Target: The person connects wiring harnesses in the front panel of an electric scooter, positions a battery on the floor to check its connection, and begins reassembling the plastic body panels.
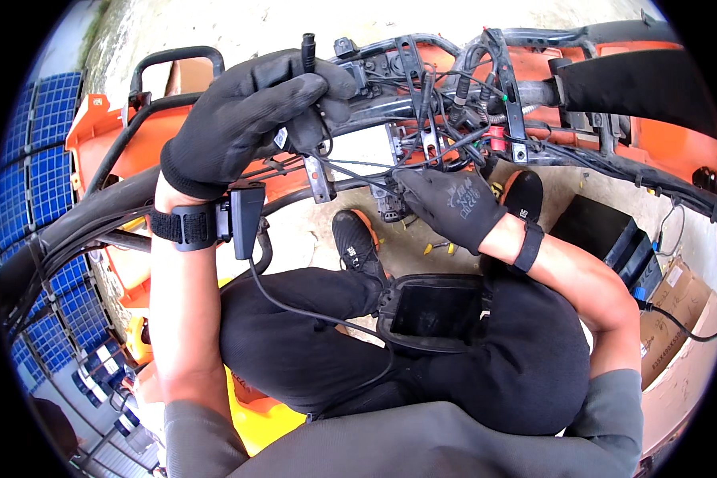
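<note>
Left hand (267, 107), up and left of white box (366, 150), grips black plug (308, 52), tip poking up. Right hand (456, 209), low and right of white box, fingers bent near thin wire (347, 170); cannot tell if pinching. Smooth plug could slip from glove. Metal strip (318, 178), left of white box, could snag wire if tugged. Messy wires (464, 110), right of white box, could get mixed up.
</note>
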The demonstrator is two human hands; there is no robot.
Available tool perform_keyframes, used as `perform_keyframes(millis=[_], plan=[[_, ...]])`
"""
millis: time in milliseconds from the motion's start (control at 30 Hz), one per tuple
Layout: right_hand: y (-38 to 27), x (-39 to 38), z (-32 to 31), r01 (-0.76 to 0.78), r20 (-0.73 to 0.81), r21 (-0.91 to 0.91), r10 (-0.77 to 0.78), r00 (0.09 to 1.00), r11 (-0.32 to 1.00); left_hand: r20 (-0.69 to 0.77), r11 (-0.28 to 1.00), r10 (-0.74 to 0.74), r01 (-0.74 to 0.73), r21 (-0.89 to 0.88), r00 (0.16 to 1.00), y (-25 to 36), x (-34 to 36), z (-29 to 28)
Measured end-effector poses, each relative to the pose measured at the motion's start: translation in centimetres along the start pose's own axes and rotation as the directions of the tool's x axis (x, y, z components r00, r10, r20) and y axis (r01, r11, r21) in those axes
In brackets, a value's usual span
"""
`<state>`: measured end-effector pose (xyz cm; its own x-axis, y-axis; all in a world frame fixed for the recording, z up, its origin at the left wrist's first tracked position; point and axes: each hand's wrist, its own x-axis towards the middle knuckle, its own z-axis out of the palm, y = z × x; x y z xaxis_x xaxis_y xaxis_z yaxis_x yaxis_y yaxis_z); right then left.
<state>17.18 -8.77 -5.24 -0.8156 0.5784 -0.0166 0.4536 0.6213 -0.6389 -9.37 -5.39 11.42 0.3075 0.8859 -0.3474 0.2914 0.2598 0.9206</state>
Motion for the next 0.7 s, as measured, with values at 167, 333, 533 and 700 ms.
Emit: perform_keyframes(millis=[167, 333, 533, 700], plan=[[-0.1, 0.9, 0.4, 0.019, -0.074, 0.129, -0.009, 0.997, 0.991, 0.005, 0.998, 0.044, -0.044, -0.045, 0.999, -0.2, 0.2, -0.1], [-0.2, 0.9, 0.4, 0.124, -0.131, 0.177, -0.102, 0.986, 0.976, -0.009, 0.991, 0.066, -0.067, -0.113, 0.998, -0.9, 0.5, -0.1], [-2.5, 0.8, -4.5, 0.324, -0.249, 0.139, -0.283, 0.926, 0.936, 0.0, 0.985, 0.106, -0.105, 0.138, 0.994, -1.0, 1.2, 1.0], [-3.9, 3.0, -9.0, -0.005, -0.137, 0.563, 0.099, 0.986, 0.826, 0.033, 0.965, 0.22, -0.222, 0.137, 0.975, -2.5, 1.8, 2.5]])
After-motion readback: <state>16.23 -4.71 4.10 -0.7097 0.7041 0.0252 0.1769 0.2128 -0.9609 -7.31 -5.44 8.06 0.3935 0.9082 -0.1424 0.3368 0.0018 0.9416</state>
